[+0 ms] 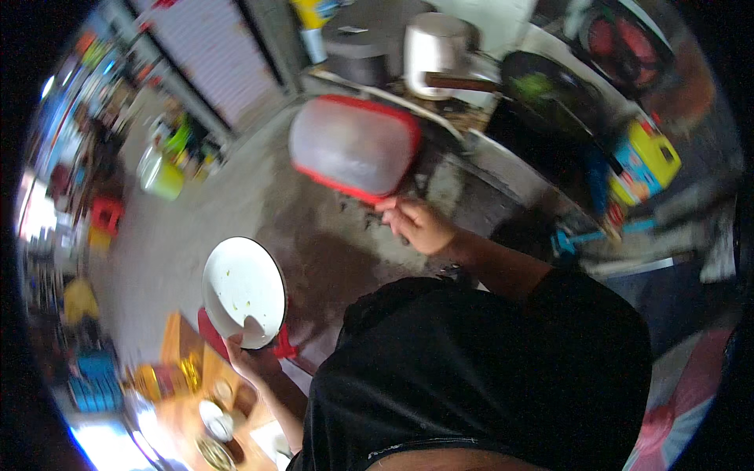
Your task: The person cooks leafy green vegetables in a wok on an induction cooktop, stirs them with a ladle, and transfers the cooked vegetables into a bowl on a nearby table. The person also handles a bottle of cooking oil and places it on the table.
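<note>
My left hand (253,363) grips the near rim of a white enamel dish (245,286) with a dark edge, thumb over the inside. A few small green bits cling to the dish's inner surface. Ahead, my right hand (418,225) is closed at the near corner of a red-rimmed plastic container (353,145) with a pale, cloudy middle. Motion blurs that container, and whether its pale face is a lid or its bottom is unclear. It hangs or stands beside the stove counter.
A wok (546,86) with greens sits on the counter at right, near a metal pot (434,55) and a yellow jug (644,161). At lower left, a wooden table (182,345) bears an oil bottle (166,378) and bowls. Concrete floor (157,259) spreads left.
</note>
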Motion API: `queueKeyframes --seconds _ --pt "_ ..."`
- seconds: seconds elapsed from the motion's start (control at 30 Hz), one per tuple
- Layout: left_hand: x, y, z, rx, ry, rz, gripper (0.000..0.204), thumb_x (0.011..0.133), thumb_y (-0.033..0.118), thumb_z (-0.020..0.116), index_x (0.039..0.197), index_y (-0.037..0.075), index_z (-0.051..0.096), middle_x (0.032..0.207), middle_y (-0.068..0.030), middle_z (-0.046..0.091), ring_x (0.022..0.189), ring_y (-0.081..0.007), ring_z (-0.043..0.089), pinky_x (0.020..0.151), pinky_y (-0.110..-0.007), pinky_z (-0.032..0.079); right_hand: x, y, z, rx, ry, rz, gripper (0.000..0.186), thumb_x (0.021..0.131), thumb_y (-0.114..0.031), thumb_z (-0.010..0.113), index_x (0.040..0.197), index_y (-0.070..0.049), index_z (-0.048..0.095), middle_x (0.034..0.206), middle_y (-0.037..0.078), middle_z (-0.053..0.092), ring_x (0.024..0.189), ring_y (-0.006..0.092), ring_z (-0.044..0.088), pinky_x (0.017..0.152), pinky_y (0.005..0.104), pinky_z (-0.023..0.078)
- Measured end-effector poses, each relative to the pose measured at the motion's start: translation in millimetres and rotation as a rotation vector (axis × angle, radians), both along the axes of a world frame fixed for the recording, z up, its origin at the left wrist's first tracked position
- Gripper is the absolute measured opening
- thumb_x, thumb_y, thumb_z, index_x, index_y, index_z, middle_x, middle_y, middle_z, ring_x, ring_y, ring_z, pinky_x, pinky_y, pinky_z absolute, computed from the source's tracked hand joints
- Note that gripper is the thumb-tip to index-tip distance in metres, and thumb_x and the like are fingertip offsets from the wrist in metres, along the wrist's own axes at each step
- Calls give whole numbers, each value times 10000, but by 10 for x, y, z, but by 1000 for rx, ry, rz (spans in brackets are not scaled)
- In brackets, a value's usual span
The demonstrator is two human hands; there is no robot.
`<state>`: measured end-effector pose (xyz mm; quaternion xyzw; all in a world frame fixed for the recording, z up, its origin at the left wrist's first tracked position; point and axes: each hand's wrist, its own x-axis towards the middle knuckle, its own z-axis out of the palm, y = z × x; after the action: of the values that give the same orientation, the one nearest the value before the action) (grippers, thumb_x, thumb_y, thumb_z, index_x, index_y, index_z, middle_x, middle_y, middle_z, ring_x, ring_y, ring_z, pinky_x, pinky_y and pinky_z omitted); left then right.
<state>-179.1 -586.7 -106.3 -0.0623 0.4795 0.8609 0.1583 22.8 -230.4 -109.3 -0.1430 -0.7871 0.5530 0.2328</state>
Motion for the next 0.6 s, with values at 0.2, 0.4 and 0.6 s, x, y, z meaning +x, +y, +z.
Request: queueKeyframes --seconds 0.2,0.4,0.6 --pt "76 1489 -62 -94 51 -145 139 816 152 490 874 35 537 918 -112 556 864 -271 570 775 -399 496 1367 960 9 -185 30 -482 290 934 -122 512 1214 -50 486 1174 93 546 983 166 580 834 323 473" --pt "180 2663 193 112 105 -320 208 849 184 441 869 1 537 897 -170 603 797 -267 596 731 -349 497 1633 1477 600 547 -2 -541 380 877 -183 593 1219 -31 525 1207 167 541 1118 294 535 975 390 409" --pt "506 3175 370 199 86 -294 202 853 178 440 834 12 554 748 -146 614 713 -266 611 669 -340 492 799 2189 816 792 -40 -468 652 774 -246 667 1341 -62 403 1387 185 383 1276 359 375 1062 456 308"
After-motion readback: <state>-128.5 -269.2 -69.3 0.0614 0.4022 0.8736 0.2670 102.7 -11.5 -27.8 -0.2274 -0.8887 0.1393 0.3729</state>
